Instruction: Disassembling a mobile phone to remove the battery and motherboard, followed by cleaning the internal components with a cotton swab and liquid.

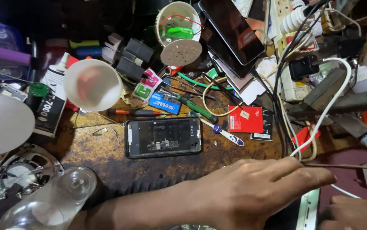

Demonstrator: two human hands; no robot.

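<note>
Left hand [251,191] pinching thin grey wire [354,167]

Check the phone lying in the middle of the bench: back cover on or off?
Off. The phone lies flat with its inside exposed: a dark inner frame and small metal parts show where a cover would be. Neither hand touches it.

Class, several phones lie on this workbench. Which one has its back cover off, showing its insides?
The phone lying flat at the middle of the bench, just below the screwdrivers: its dark inner frame and small parts show. The phones leaning at the top show only dark glass.
</note>
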